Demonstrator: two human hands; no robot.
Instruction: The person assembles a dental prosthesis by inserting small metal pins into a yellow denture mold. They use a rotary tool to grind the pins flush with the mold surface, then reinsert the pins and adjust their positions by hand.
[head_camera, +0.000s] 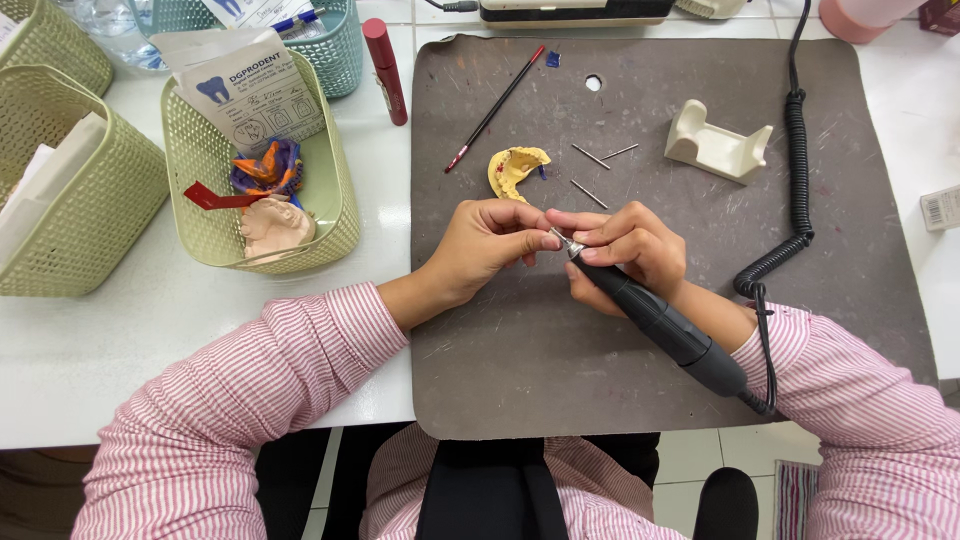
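Holding: right hand (625, 250) wraps the front end of a black handpiece (660, 325); its body runs down and to the right, under the palm and out past the wrist, to a coiled black cable (795, 180)
Right fingers: curled and pressed around the handpiece just behind its metal nose (572, 245); thumb lies along the top
Left hand (485, 245): fingers bunched together, thumb and forefinger tips pinching at the very tip of the metal nose; what they pinch is too small to tell
Meeting point: both sets of fingertips touch at the nose, above the middle of the grey mat (520, 350)
Near the fingers: yellow dental cast (515, 168) just beyond the left hand; three thin metal burs (590, 156) beside it, apart from the hands
Farther on the mat: slim red-tipped brush (495, 108); cream handpiece rest (715, 145)
Left of the mat, on the table (150, 330): green basket (340, 215) holding a pink cast (275, 225) and a paper slip
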